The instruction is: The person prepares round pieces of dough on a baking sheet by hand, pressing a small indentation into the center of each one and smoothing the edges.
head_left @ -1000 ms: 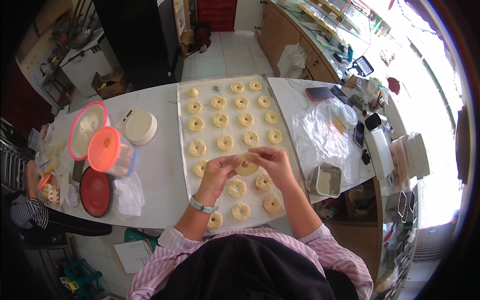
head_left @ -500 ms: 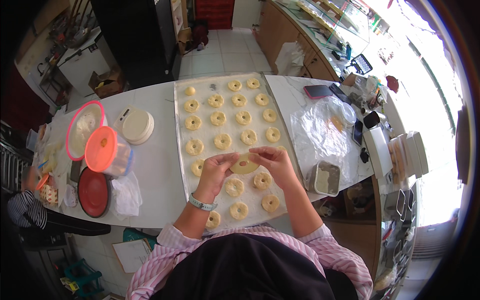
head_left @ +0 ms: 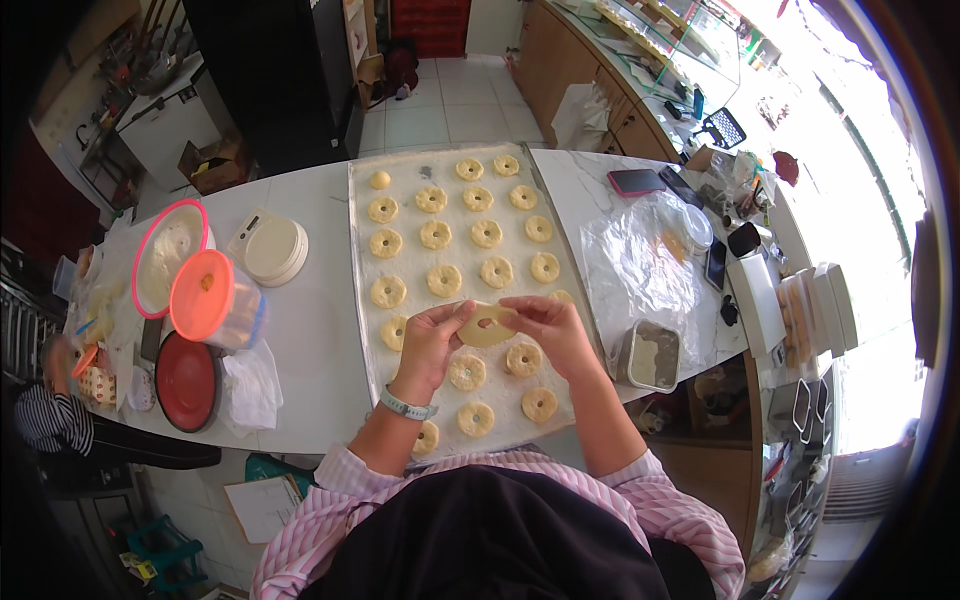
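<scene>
Both my hands hold one flattened ring of pale dough (head_left: 482,334) above the tray, with a hole in its middle. My left hand (head_left: 436,335) pinches its left edge between thumb and fingers. Its right edge is pinched by my right hand (head_left: 545,325). Underneath lies a large floured baking tray (head_left: 412,165) with rows of dough rings; one ring (head_left: 466,372) sits just below my hands. A round dough ball (head_left: 380,180) without a hole lies at the tray's far left corner. My hands and forearms hide parts of some rings.
Left of the tray stand a kitchen scale (head_left: 272,250), a pink-rimmed bowl (head_left: 140,270), an orange-lidded tub (head_left: 202,295) and a red round pan (head_left: 187,383). On the right are a plastic sheet (head_left: 640,260), a metal tin of flour (head_left: 652,358) and phones. Another person's striped sleeve (head_left: 50,418) shows far left.
The held dough ring has shifted slightly upward, its hole looks wider, and its lower edge looks tilted. Both hands keep their pinch in nearly the same place.
</scene>
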Demonstrator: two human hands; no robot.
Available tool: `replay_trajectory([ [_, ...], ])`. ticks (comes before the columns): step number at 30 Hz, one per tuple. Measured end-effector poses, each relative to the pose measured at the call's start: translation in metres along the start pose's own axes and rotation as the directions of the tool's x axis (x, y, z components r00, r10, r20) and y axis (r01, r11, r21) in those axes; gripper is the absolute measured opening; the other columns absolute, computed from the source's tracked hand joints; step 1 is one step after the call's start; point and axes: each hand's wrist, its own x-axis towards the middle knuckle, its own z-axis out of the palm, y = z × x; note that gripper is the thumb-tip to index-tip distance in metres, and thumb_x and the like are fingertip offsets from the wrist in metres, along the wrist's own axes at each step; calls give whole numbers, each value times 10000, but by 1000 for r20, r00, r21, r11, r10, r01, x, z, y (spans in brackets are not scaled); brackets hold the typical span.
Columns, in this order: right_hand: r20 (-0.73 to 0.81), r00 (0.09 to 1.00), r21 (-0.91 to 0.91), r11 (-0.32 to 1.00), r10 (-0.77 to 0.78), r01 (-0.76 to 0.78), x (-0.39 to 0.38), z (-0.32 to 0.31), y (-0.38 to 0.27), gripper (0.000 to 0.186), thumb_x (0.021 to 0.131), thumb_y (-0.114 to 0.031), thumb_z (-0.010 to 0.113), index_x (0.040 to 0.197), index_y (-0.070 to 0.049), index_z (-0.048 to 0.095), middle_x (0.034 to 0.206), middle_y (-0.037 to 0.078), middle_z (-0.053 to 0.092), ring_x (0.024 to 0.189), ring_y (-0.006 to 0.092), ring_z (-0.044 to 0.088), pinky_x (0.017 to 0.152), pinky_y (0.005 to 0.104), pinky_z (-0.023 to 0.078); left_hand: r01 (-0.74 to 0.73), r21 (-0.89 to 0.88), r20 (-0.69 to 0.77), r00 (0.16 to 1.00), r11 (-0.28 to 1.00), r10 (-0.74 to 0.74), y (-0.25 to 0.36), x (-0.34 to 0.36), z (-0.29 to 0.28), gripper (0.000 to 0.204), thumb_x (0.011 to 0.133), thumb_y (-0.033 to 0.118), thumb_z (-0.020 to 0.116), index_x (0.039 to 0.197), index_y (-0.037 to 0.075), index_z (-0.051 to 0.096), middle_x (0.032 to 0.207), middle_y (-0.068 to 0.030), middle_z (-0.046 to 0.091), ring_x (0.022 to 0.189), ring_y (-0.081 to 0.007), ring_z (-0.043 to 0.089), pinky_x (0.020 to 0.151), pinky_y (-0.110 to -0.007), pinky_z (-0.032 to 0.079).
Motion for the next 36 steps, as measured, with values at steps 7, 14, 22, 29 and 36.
replay_trajectory([
  [7,40,999,15,1000,-10,10,-2,4,-1,296,827,-117,663,1090,13,629,867,58,668,812,90,595,729,225,456,48,31,25,999,998,-49,-2,-1,-2,267,834,175,673,984,-44,642,902,-97,661,803,-150,645,707,-270,544],
  [14,55,998,-32,999,7,-5,0,1,0,301,836,-117,651,1108,8,621,884,57,668,817,85,594,715,223,457,119,69,19,993,991,-121,1,2,-1,264,838,184,670,984,-35,648,897,-96,661,806,-140,644,661,-256,539],
  [22,60,998,41,999,-11,9,0,2,-1,332,823,-109,672,1112,38,598,970,82,657,851,108,614,752,236,479,109,29,43,993,994,-110,0,1,2,266,835,170,669,998,-39,643,902,-96,665,810,-153,648,706,-277,544],
  [29,46,999,-32,999,-7,9,0,3,-6,334,815,-102,679,1108,38,600,967,81,656,858,109,615,759,241,481,121,1,122,985,993,-120,1,1,2,252,831,141,668,998,-45,637,900,-108,663,825,-178,650,766,-299,543],
  [36,-48,998,-20,999,-40,39,3,-3,0,284,822,-111,670,1091,-25,640,935,27,647,865,104,606,776,257,476,72,-36,51,996,997,-70,0,0,6,254,820,123,675,1003,-47,632,906,-105,662,830,-175,649,765,-299,540],
])
